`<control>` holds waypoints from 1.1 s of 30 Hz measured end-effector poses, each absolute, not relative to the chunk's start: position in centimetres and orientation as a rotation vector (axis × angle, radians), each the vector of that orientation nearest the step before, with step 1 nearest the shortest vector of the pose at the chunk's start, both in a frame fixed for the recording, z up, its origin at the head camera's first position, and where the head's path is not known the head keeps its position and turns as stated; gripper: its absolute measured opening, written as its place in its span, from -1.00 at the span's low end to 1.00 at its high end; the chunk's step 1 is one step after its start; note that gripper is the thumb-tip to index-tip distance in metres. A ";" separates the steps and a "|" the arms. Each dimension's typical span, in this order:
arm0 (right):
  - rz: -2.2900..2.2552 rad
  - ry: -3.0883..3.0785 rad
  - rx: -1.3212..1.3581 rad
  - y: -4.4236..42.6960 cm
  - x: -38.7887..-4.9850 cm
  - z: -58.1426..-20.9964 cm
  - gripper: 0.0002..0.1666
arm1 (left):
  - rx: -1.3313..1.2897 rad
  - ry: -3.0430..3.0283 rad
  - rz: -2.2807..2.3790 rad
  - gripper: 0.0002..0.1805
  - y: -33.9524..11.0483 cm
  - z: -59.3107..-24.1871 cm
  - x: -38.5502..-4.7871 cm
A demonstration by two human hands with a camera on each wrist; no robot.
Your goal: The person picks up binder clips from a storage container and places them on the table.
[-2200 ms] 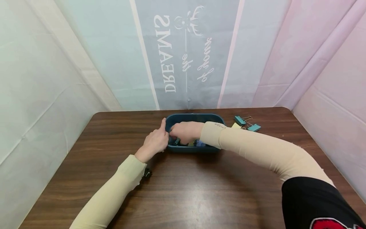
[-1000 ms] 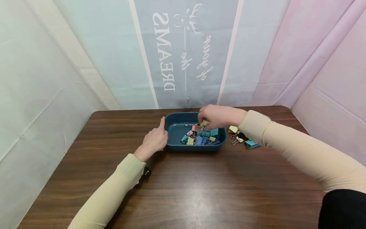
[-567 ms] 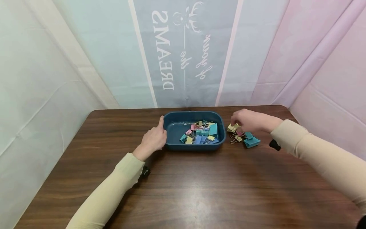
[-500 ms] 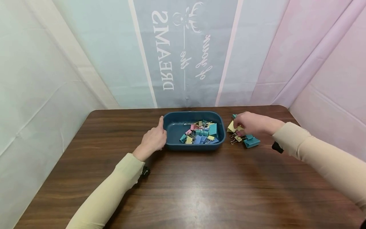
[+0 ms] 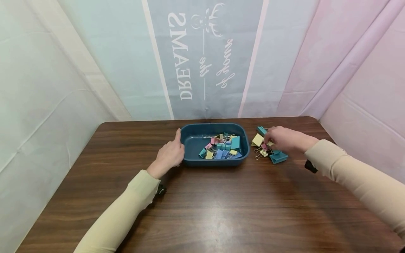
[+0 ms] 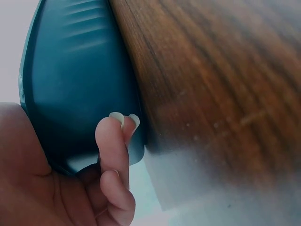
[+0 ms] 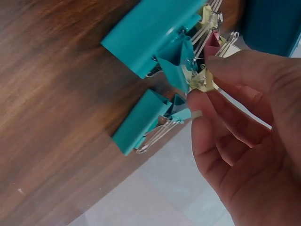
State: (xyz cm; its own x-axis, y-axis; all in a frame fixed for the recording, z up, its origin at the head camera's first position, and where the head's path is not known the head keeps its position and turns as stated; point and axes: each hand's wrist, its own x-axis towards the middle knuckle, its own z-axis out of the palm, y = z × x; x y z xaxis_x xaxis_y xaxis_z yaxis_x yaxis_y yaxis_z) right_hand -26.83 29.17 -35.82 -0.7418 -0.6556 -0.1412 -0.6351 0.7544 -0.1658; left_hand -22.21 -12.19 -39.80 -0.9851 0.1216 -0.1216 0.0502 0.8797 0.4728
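A dark blue plastic bin [image 5: 215, 163] stands near the table's far edge, with several pink, yellow, teal and blue binder clips [image 5: 221, 149] inside. My left hand [image 5: 169, 154] holds its left end; in the left wrist view the bent fingers [image 6: 113, 146] lie by the outer wall. To the right of the bin my right hand [image 5: 286, 138] is at a small pile of clips. In the right wrist view its thumb and fingertips pinch a small yellow binder clip [image 7: 203, 81], partly hidden by the thumb. Teal binder clips [image 7: 150, 35] lie close to it.
Another teal binder clip [image 5: 261, 130] lies at the back of the pile, by a larger yellow clip [image 5: 257, 140]. A pink clip [image 5: 264, 147] sits in the middle. Fabric hangs behind the brown wooden table [image 5: 202, 203] and along both sides.
My right hand has moved from inside the bin rightward to the loose clips, then slightly further right to a small yellow binder clip. The left hand keeps its place on the bin.
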 end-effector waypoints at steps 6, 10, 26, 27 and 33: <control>-0.199 2.769 -0.984 28.8 -27.0 -34.9 -0.81 | 0.127 2.902 0.727 -0.27 -12.2 -39.8 -22.1; -0.241 2.760 -1.006 27.7 -27.2 -33.8 -0.80 | 0.124 2.898 0.724 -0.26 -12.2 -39.8 -22.1; -0.224 2.662 -1.336 15.0 -29.5 -30.2 -0.80 | 0.171 2.881 0.737 -0.27 -12.6 -39.8 -22.2; -0.216 2.654 -1.348 14.2 -29.6 -30.3 -0.80 | 0.169 2.879 0.735 -0.27 -12.6 -39.8 -22.3; -0.136 2.564 -1.388 10.0 -29.6 -31.6 -0.75 | 0.178 2.875 0.728 -0.26 -12.4 -39.8 -22.4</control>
